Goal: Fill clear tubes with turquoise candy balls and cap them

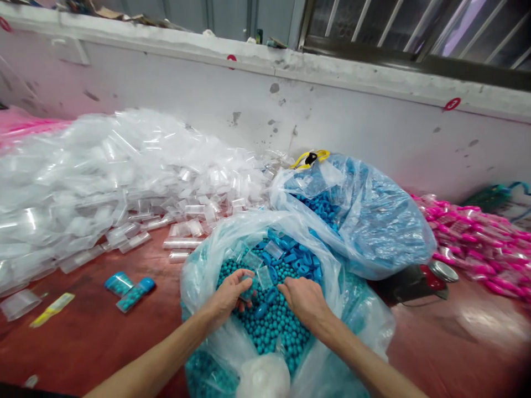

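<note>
"Left hand (231, 290), in the head view: closed on what?"

"On a small, clear plastic container (245, 289), between thumb and fingers, just above the bead heap. Partly hidden by the thumb."

"And the other?"

"Right hand (305, 301) near, well clear of touching the left, with fingers bent and drawn together at the tips. Cannot tell whether around anything."

"Below both?"

"Round turquoise beads (269, 333), heaped inside an open, translucent plastic bag (198, 279). On top, glossy blue plastic caps (302, 266), mostly toward the far right side, plus a few flat, clear plastic sleeves (264, 277)."

"Farther back?"

"Just behind, a second bag of bluish, translucent plastic (377, 221), with blue plastic pieces (320, 209) showing at the mouth."

"Off to the left?"

"On the red tabletop (91, 348), two blue-capped clear containers of turquoise beads (133, 297), side by side; near them, a flat yellow strip (53, 309). Behind, a broad pile of clear plastic sleeves (124, 182)."

"To the right?"

"Heaped bright pink plastic pieces (477, 243), near a round metallic disc (443, 271)."
</note>
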